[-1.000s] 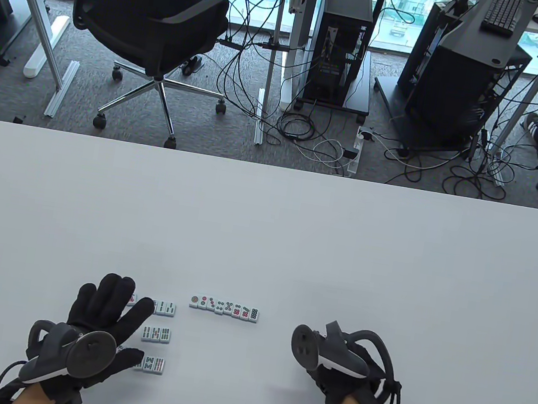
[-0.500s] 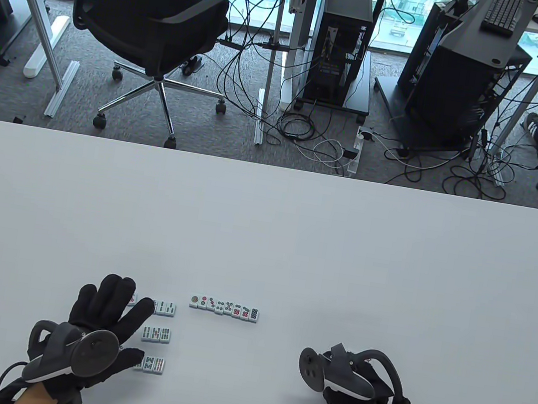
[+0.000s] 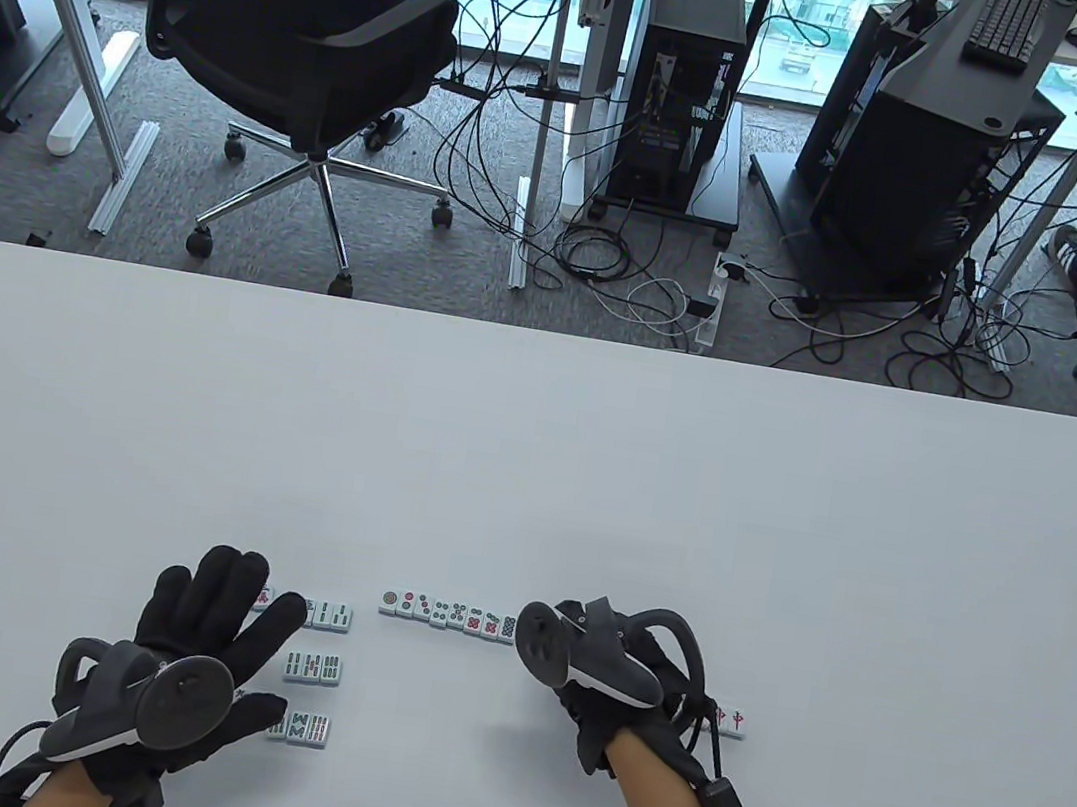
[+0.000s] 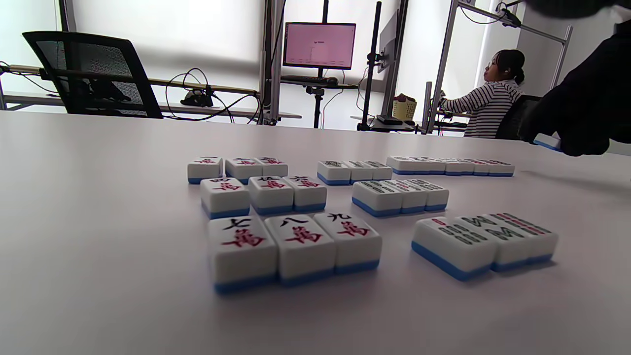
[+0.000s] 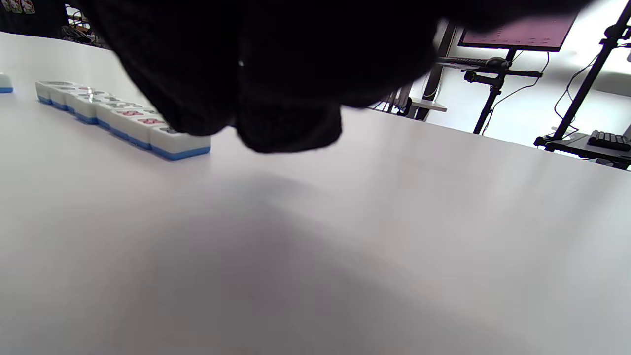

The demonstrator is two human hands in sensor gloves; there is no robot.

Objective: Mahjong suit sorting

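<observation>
Mahjong tiles sit in sorted rows on the surface. Left hand lies flat, fingers spread over the character rows, grip wide. Right hand hovers at the dot row's end, fingers hidden under its tracker, so I cannot tell its grip.

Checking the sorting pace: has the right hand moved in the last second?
Yes. The right hand moved left and away from the person, up to the dots row's right end.
</observation>
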